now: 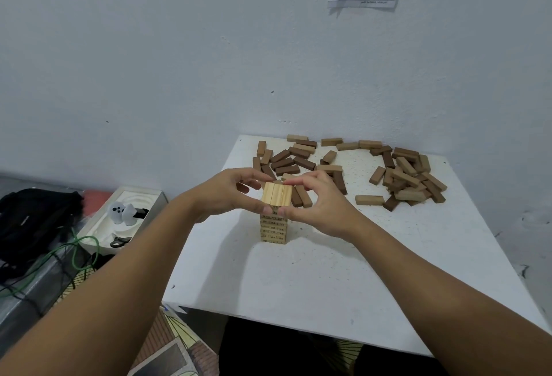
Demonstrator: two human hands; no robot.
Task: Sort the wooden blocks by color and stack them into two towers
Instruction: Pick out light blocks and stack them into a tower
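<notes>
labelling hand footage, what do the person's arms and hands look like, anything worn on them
Both arms are bare as far up as the frame shows, with no sleeve in view. The left hand and right hand have no gloves, and no rings, watch or bracelet can be seen. Fingernails look short and unpainted. No markings or cables on either arm.

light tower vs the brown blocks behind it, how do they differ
The light tower is pale wood; the loose brown blocks are darker. The tower stands stacked in neat layers, both hands at its top layer; the brown blocks lie scattered, untouched. Printed numbers show only on the tower. Both sit on the white table.
</notes>
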